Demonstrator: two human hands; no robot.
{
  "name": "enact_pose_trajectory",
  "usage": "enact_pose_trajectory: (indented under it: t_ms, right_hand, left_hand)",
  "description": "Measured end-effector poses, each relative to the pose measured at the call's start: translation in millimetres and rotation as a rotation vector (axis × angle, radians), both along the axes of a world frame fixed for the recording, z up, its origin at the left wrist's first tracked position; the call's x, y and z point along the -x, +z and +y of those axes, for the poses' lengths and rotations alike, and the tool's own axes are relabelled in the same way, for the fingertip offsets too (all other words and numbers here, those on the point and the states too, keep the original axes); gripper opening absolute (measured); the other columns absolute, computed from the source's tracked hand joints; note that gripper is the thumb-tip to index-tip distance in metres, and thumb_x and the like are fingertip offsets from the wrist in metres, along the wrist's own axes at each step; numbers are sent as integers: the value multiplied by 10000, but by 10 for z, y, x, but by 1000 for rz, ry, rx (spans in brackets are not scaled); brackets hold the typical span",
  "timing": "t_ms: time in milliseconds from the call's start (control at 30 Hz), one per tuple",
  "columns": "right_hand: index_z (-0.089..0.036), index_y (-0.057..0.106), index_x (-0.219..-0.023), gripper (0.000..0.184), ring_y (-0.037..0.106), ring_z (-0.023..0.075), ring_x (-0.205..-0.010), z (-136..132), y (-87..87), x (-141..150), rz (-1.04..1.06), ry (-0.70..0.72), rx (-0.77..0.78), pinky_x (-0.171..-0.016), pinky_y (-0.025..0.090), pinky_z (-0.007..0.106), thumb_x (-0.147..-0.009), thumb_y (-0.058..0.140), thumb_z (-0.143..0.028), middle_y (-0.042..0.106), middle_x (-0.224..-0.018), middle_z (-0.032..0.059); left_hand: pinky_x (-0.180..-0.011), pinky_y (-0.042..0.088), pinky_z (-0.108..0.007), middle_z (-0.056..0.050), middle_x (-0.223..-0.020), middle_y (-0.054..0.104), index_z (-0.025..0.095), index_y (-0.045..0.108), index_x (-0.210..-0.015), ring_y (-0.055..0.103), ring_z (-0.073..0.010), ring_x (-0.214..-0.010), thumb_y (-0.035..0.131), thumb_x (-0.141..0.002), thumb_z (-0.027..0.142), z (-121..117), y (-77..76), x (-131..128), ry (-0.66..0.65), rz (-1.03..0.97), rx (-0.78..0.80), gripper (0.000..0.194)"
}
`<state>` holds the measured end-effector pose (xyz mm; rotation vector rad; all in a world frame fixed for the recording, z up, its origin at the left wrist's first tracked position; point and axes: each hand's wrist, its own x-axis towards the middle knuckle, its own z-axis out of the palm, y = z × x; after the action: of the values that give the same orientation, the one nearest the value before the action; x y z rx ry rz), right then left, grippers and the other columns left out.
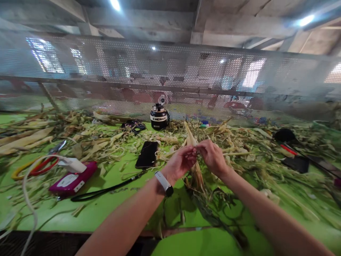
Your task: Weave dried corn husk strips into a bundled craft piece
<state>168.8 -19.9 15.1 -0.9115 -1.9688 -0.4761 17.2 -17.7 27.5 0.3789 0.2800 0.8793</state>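
My left hand (181, 161), with a pale-banded watch (163, 182) on its wrist, has its fingers curled round a dry, yellowish corn husk (189, 133). The husk's pointed tip rises above my fingers, and a frayed brown end hangs below them. Thumb and fingers of my right hand (213, 156) pinch at the husk, right beside the left fingertips. My fingers hide the part where both hands meet. Around and behind lie loose husk strips (237, 142) on the green table (114, 209).
Left of my hands lies a black phone (146, 154) with a black strap. Further left are a purple power strip (71, 179) with a white plug, and scissors (50, 163). A black flask (159, 116) stands before a perforated metal screen (183, 71). At right rests a dark pouch (295, 163).
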Motion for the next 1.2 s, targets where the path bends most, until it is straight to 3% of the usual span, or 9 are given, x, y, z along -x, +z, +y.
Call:
enact_pose_trajectory:
  t_ms: [333,633,833,900,1033,1200]
  right_hand:
    - [-214,483,-865,147,586,170,-677,-2,-74,109,215,-82,234,-588,417,267,-918,416,-334,604,-788,45]
    - [-227,414,-821,108,568,157,-615,-3,-43,255,539,69,476,-593,462,291,-877,447,-313,556,-727,9]
    - [-225,416,-801,82,573,167,-631,19,-56,252,529,67,454,-622,459,299,-846,465,-272,567,-710,13]
    - [-215,433,-874,72,580,169,-636,39,-84,248,557,103,489,-619,459,300,-848,467,-273,575,-726,15]
    - [-186,421,-1070,222,564,158,-611,54,-117,242,586,159,543,-599,444,288,-864,455,-264,549,-707,-6]
    - [-187,435,-1074,215,527,133,-589,50,-115,245,566,181,550,-596,419,264,-871,447,-255,523,-672,-30]
  left_hand:
    - [-468,414,-132,-11,-636,627,130,559,-727,581,-68,-548,653,-674,49,-18,-104,-58,214,137,-174,134]
    - [-556,451,-168,16,-654,642,133,603,-760,582,-63,-571,795,-588,218,-9,-170,-58,355,328,-389,271]
    - [-569,433,-192,8,-637,637,133,615,-768,563,-77,-574,776,-614,338,-8,-179,-52,418,494,-528,303]
    - [-574,430,-199,8,-633,629,131,613,-770,557,-81,-579,769,-617,366,-6,-186,-55,434,535,-554,320]
    - [-547,408,-197,19,-600,600,135,594,-758,533,-82,-565,750,-621,424,16,-220,-50,438,608,-576,356]
    - [-517,379,-190,30,-585,572,144,570,-725,487,-71,-533,722,-647,459,23,-238,-37,476,676,-643,359]
